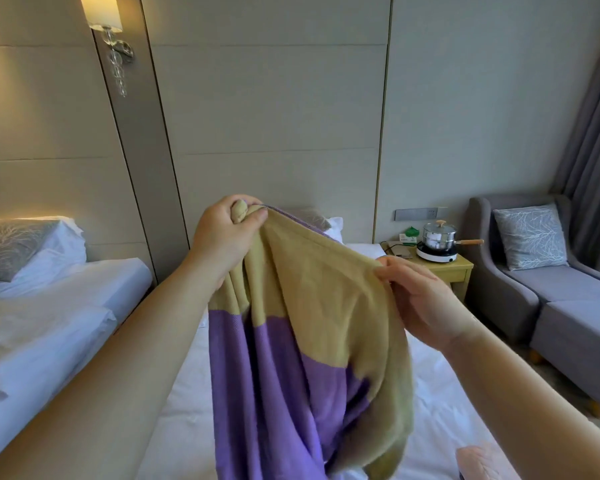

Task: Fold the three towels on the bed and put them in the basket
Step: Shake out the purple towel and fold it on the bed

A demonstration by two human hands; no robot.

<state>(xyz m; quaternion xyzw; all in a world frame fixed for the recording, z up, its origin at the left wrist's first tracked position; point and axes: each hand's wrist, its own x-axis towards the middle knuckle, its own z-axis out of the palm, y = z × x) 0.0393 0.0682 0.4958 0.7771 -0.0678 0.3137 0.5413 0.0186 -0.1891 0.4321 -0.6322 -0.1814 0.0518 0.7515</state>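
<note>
A towel (312, 341) with olive-yellow and purple blocks hangs in the air above the white bed (440, 417). My left hand (222, 237) grips one bunched top corner, raised highest. My right hand (420, 299) pinches the top edge further right and lower. The cloth drapes down in loose folds between my arms and runs off the bottom of the view. A pink towel (482, 462) shows at the bottom right on the bed. The basket is out of view.
A second white bed (49, 323) with pillows lies to the left. A wooden nightstand (447, 268) carries a pot on a small cooker (435, 242). A grey armchair with a cushion (548, 271) stands at the right by the curtains.
</note>
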